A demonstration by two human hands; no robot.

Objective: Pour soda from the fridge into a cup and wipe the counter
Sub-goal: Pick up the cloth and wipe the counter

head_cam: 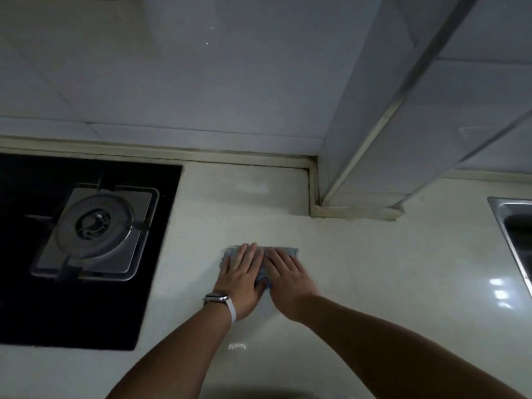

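A blue-grey cloth (pixel 288 251) lies flat on the pale counter (pixel 374 269), in the middle of the view. My left hand (pixel 243 276), with a watch on its wrist, presses flat on the cloth's left part. My right hand (pixel 288 279) presses flat on its right part, beside the left hand. Both hands have their fingers stretched out and together, pointing away from me. Most of the cloth is hidden under the hands. No soda or cup is in view.
A black gas hob (pixel 86 226) with a metal burner sits set into the counter on the left. A steel sink (pixel 515 234) shows at the right edge. A tiled wall and a jutting tiled column (pixel 374 125) close the back.
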